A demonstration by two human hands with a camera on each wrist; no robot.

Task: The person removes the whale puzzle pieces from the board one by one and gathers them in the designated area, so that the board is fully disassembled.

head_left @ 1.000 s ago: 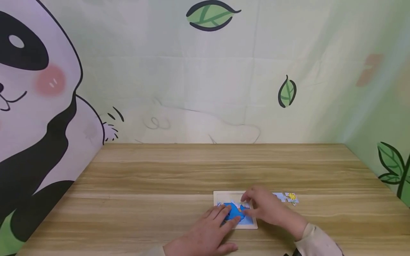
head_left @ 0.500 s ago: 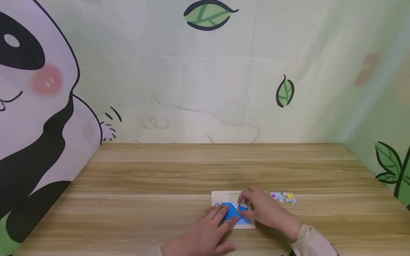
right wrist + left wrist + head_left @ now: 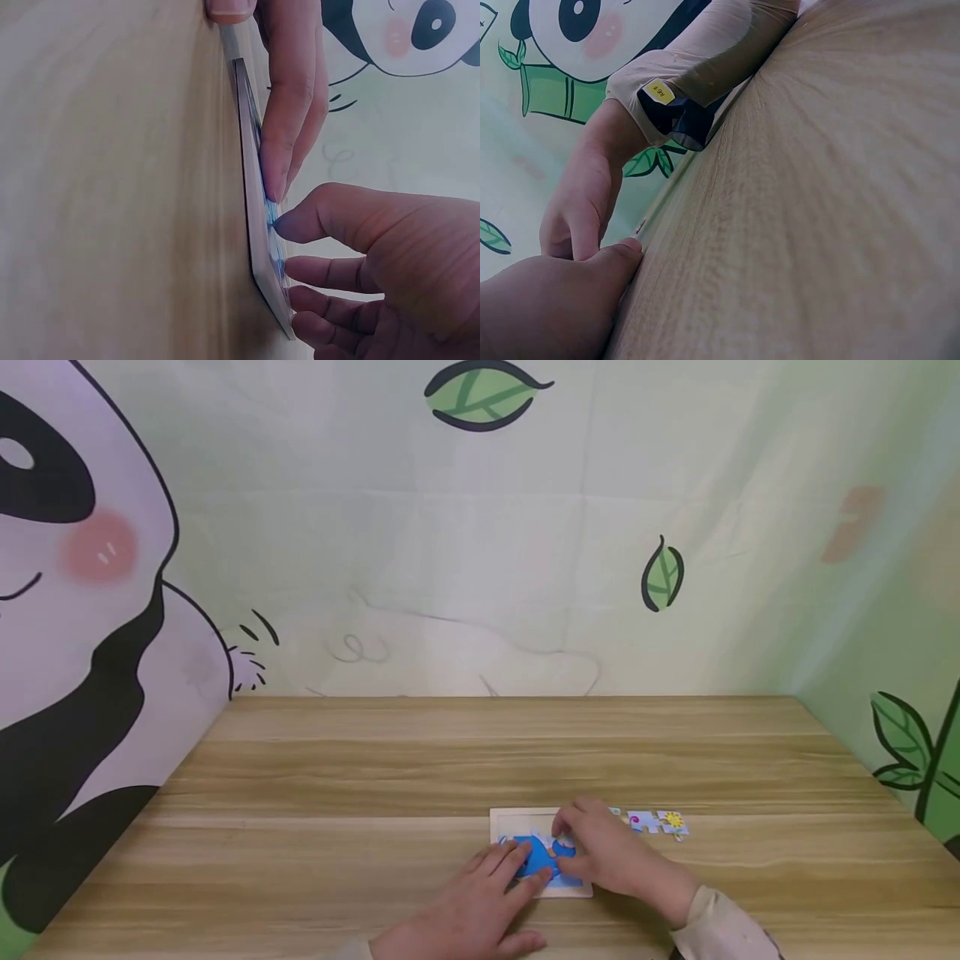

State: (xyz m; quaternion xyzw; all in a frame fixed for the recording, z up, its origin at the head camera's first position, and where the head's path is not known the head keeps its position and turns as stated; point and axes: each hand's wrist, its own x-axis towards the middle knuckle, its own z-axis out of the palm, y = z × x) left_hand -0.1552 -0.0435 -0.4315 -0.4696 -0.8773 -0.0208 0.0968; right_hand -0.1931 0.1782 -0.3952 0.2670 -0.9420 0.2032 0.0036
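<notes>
In the head view, a jigsaw tray with a pale wooden rim lies flat on the table. Pieces of a blue whale picture fill its nearer part; bare board shows along the far side. My left hand rests on the left of the picture with its fingers extended. On the right, my right hand pinches a puzzle piece with a blue tail between thumb and fingers, down in the tray. The right wrist view has the thumb and fingertips touching the tray's surface. My palms hide parts of the picture.
Loose puzzle pieces lie right of the tray: one with a pink swirl and one with a yellow sun. Another sits partly behind my right hand. The wooden table meets a printed panda backdrop at the back.
The head view has swung slightly right, so everything shifts left. My right hand has tilted a little, uncovering more of the loose pieces. My left hand stays put on the tray.
</notes>
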